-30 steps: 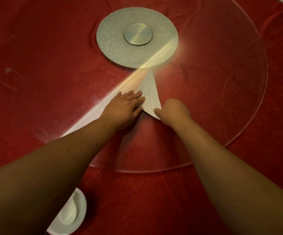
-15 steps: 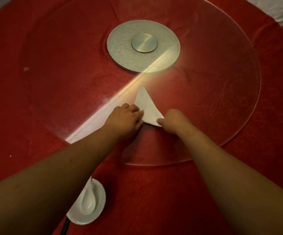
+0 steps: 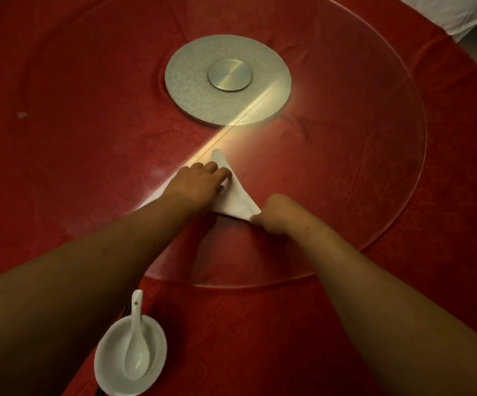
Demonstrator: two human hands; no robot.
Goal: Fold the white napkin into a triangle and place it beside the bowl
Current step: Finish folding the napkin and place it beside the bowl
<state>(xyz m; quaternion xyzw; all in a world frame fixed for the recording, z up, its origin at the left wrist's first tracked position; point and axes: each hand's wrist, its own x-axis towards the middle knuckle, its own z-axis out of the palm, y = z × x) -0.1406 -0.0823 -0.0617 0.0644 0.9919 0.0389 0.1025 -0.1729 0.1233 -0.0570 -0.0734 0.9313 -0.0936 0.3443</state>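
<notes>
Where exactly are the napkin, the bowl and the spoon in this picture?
napkin point(image 3: 238, 200): head view, on the bare white fold between the hands.
bowl point(image 3: 108, 352): head view, on its inner left wall.
spoon point(image 3: 136, 360): head view, on its scoop inside the bowl.

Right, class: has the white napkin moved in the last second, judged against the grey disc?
Yes. The napkin had its tip almost at the rim of the grey disc; now there is a gap, so it moved toward the person.
</notes>
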